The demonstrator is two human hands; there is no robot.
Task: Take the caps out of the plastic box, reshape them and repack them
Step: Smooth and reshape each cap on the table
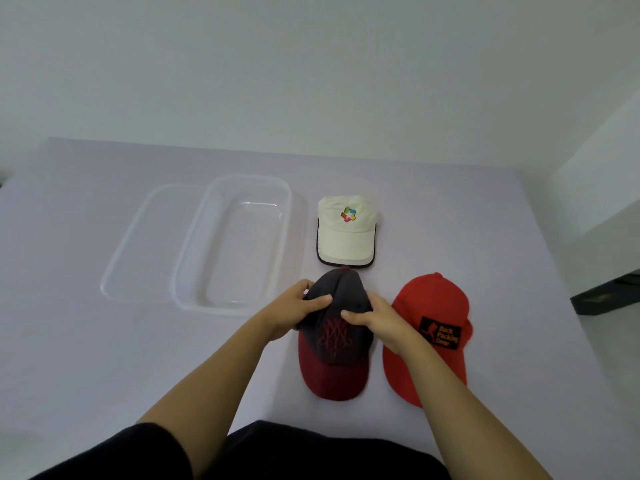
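A dark navy cap with a maroon brim (334,355) lies on the table in front of me, brim toward me. My left hand (296,306) grips the left side of its crown and my right hand (375,318) grips the right side, thumbs on top. A red cap (431,306) with a black patch lies just right of it, partly under my right forearm. A white cap (346,233) with a coloured logo sits behind them. The clear plastic box (194,271) stands empty at the left.
The box's clear lid (138,244) lies flat on the table, partly under the box's left side. The pale lilac table (104,358) ends at a white wall behind. A dark object (606,296) sits on the floor past the table's right edge.
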